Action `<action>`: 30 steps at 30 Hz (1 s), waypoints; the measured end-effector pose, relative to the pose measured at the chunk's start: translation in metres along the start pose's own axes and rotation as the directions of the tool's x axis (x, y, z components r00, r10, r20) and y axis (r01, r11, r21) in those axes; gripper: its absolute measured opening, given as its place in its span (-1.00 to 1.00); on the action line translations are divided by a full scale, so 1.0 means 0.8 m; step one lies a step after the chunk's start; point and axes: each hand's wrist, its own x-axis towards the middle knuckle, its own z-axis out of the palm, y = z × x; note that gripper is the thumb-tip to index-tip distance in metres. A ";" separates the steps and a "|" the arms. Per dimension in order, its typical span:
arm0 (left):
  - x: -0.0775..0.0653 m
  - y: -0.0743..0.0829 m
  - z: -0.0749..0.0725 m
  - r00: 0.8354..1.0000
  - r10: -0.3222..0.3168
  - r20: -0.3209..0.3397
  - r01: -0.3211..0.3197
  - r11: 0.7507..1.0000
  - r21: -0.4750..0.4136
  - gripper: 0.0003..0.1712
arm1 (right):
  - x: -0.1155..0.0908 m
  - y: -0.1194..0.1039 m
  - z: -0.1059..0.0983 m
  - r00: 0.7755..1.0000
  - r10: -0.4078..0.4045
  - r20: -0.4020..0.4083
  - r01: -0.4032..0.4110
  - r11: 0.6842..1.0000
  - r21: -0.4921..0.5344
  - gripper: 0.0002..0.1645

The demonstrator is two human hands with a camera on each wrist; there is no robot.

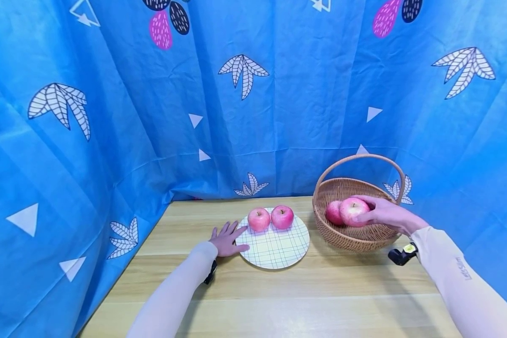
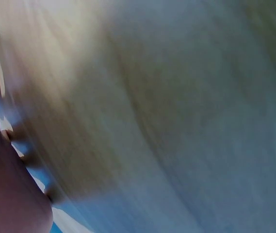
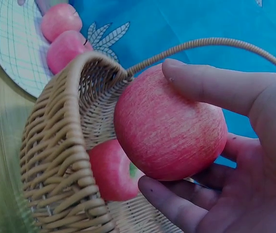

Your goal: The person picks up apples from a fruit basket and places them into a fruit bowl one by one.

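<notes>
My right hand [image 1: 382, 213] holds a pink-red apple [image 1: 355, 211] at the wicker basket [image 1: 350, 241], thumb on one side and fingers curled round the other. In the right wrist view this apple [image 3: 169, 126] is over the basket's opening, and a second apple [image 3: 113, 170] lies inside the basket below it. My left hand [image 1: 228, 240] lies with spread, straight fingers at the left rim of a round checked plate [image 1: 274, 253]. On the plate's far part two apples, a paler one [image 1: 258, 219] and a redder one [image 1: 282, 217], sit side by side.
The basket's tall arched handle [image 1: 359, 157] rises above its opening. A light wooden table [image 1: 287, 300] lies under everything, and a blue patterned curtain [image 1: 253, 126] hangs behind it and along the sides. The left wrist view shows mostly a blurred wood surface.
</notes>
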 end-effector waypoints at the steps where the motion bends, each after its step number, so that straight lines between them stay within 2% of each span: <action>1: 0.000 0.000 -0.001 1.000 0.001 0.002 -0.001 1.000 0.000 0.11 | -0.001 -0.002 0.000 1.000 -0.001 0.000 0.001 1.000 -0.005 0.06; 6: -0.004 0.003 -0.005 1.000 0.008 0.006 -0.008 1.000 -0.002 0.11 | -0.006 -0.016 0.004 1.000 -0.028 -0.003 0.027 0.996 -0.079 0.02; 9: -0.005 0.002 -0.005 0.999 0.036 -0.014 -0.037 0.999 -0.030 0.09 | -0.008 -0.025 0.007 0.998 -0.058 0.003 0.058 0.989 -0.135 -0.01; 13: -0.009 0.005 -0.009 0.999 0.043 -0.027 -0.044 0.998 -0.042 0.10 | -0.009 -0.036 0.014 0.997 -0.076 0.011 0.077 0.980 -0.186 -0.03; 19: -0.009 0.007 -0.010 1.000 0.009 0.010 -0.009 1.000 0.008 0.10 | -0.010 -0.044 0.025 0.996 -0.084 0.025 0.087 0.983 -0.162 -0.01; 26: -0.004 0.002 -0.004 1.000 0.009 0.005 -0.009 1.000 -0.004 0.11 | -0.004 -0.051 0.040 0.991 -0.124 0.041 0.129 0.979 -0.157 -0.06; 30: -0.003 0.001 -0.002 1.000 0.004 0.003 -0.004 1.000 -0.006 0.10 | -0.003 -0.059 0.051 0.992 -0.118 0.050 0.125 0.979 -0.161 -0.05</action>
